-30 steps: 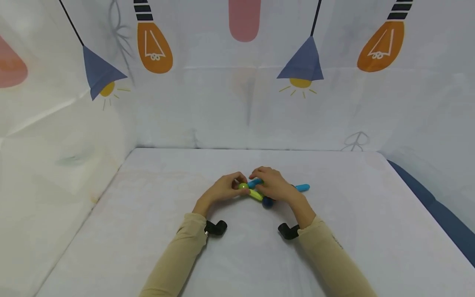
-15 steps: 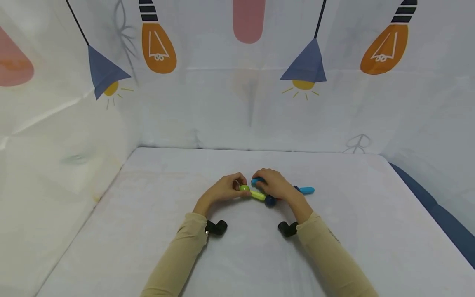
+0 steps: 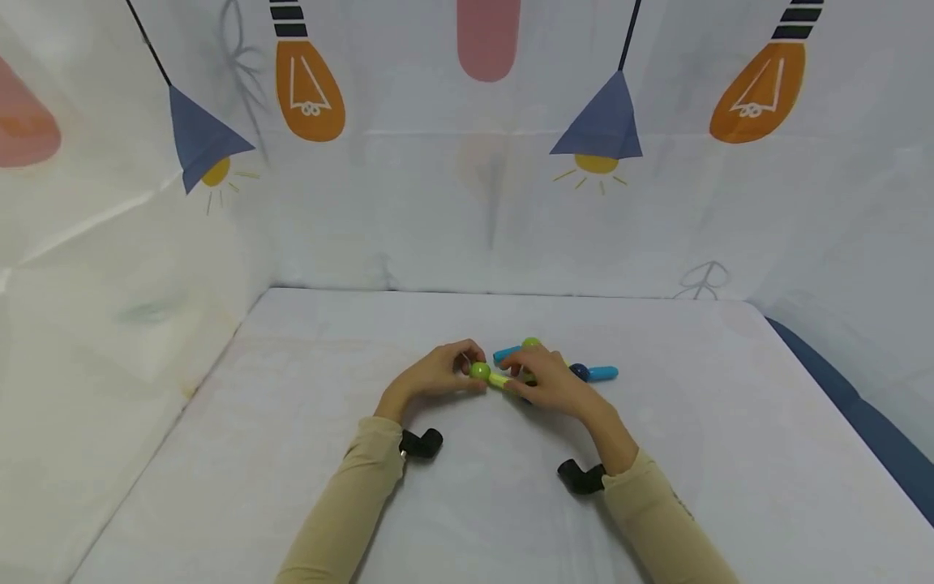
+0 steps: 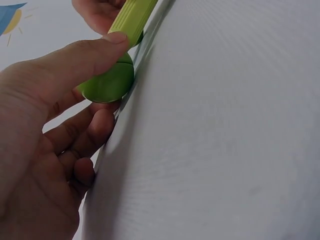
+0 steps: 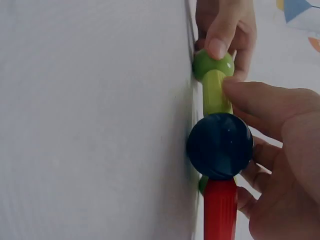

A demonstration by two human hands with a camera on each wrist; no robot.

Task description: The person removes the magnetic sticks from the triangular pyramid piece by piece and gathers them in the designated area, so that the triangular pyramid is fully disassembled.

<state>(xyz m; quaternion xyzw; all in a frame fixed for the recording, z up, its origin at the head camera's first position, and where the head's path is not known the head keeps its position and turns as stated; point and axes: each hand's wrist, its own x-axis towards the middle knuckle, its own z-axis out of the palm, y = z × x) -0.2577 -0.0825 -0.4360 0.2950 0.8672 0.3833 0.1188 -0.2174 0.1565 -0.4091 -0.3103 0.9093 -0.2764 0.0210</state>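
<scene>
Near the middle of the table my left hand (image 3: 436, 376) pinches a green ball (image 4: 107, 82) from a toy building set, its thumb reaching onto the joined yellow-green rod (image 4: 132, 20). My right hand (image 3: 558, 384) has its thumb on that rod (image 5: 217, 95), with the other fingers curled behind. The rod's other end meets a dark blue ball (image 5: 220, 146), from which a red rod (image 5: 220, 210) extends. In the head view, my right hand mostly hides the dark blue ball and the red rod.
Behind the right hand, a blue rod (image 3: 505, 354) and another green ball (image 3: 531, 342) show. Farther right, a second dark blue ball (image 3: 580, 371) joins a blue rod (image 3: 603, 373). A white printed curtain (image 3: 409, 211) hangs behind the white table (image 3: 350, 324).
My right hand has left the back blue rod and shifted nearer to me, onto the yellow-green rod. The rear green ball now shows. My left hand stays at its ball.
</scene>
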